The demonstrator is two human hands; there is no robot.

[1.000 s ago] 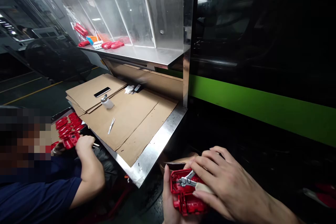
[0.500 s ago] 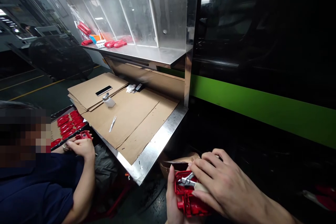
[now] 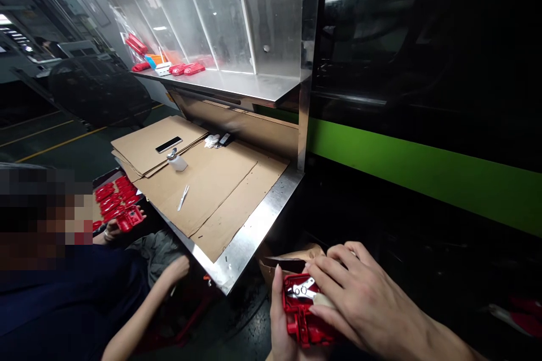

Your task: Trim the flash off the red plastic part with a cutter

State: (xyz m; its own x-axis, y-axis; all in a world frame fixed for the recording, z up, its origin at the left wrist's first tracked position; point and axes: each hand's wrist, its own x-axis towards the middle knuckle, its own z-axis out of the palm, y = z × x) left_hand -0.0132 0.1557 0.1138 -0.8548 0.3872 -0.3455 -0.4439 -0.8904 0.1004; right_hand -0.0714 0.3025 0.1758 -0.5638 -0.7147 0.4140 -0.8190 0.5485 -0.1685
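In the head view, my left hand [image 3: 279, 321] cradles a red plastic housing [image 3: 311, 331] from below and the left, its thumb along the side. My right hand [image 3: 359, 293] is closed over the housing's right part, gripping small metal nippers [image 3: 301, 290]. Their silvery jaws lie over the housing's upper hollow. The right hand's fingers hide most of the handles and the far edge of the red part. What the jaws touch inside cannot be made out.
A co-worker's hand holds another red housing [image 3: 130, 218] beside a box of red parts [image 3: 110, 198]. The cardboard-covered table [image 3: 224, 192] bears tweezers [image 3: 183, 197], a dispenser bottle [image 3: 176, 161] and a phone [image 3: 168, 144]. An open cardboard box [image 3: 271, 271] stands behind my hands.
The co-worker's near arm has swung down and right, away from the red housing, which the other hand still holds. My hands and the nippers have barely moved.
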